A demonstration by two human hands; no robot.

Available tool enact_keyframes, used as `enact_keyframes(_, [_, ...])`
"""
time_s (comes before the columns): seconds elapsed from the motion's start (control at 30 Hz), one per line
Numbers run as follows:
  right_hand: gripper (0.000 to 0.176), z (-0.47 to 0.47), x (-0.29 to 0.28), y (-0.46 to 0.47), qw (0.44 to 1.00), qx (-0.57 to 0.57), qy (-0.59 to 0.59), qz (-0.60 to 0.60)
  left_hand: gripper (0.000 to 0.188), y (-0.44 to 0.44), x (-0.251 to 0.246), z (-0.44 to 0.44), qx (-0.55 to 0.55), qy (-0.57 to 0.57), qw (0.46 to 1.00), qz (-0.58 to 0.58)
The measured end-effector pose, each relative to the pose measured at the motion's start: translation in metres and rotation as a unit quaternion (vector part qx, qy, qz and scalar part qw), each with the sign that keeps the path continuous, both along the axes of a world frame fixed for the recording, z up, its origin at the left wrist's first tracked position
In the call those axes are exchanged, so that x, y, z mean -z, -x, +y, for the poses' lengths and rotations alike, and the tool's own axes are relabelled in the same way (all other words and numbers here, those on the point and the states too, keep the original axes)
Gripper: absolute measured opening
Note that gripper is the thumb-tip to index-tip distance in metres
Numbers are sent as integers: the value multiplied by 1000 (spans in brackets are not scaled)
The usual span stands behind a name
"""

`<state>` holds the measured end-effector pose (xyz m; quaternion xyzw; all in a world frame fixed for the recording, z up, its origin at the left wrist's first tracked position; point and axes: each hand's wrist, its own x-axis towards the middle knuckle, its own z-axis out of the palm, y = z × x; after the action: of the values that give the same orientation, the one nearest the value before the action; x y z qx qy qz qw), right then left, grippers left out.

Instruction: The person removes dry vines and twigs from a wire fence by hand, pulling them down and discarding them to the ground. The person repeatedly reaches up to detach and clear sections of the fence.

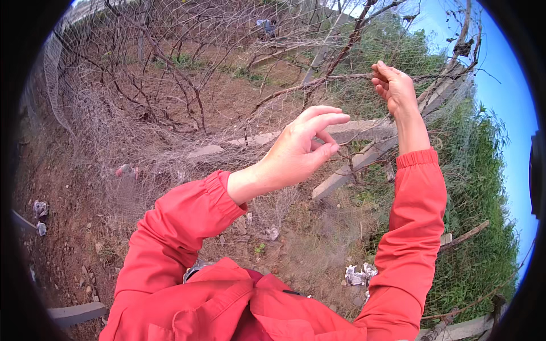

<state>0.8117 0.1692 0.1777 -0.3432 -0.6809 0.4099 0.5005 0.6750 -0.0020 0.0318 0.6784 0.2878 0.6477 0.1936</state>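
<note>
Thin mesh netting (115, 111) hangs over bare woody vines in front of me. My left hand (298, 149) is raised in the middle of the view, its fingers curved and apart; whether fine netting strands lie between thumb and fingers cannot be made out. Higher up at the right, my right hand (392, 85) has thumb and forefinger pinched together at the netting, beside a thin brown vine cane (294, 88). What exactly the pinch holds is too fine to tell. Both arms wear red sleeves with elastic cuffs.
Concrete posts (356, 167) and a concrete beam (362, 130) cross behind my hands. Green bushes (473, 170) grow at the right. Crumpled pale scraps (358, 275) lie on the soil below. Beyond the vines, a person (267, 27) is at the far top. A cut branch (465, 235) juts out at the lower right.
</note>
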Motion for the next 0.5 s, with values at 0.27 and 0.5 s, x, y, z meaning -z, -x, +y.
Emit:
enact_keyframes(0.27, [18,-18,-6,-19,998,-51,-22,-30,37,-17,-77,97,-175,16,984,7])
enact_keyframes(0.5, [22,-21,-8,-30,998,-56,-16,-1,12,-27,-99,114,-225,-28,973,41])
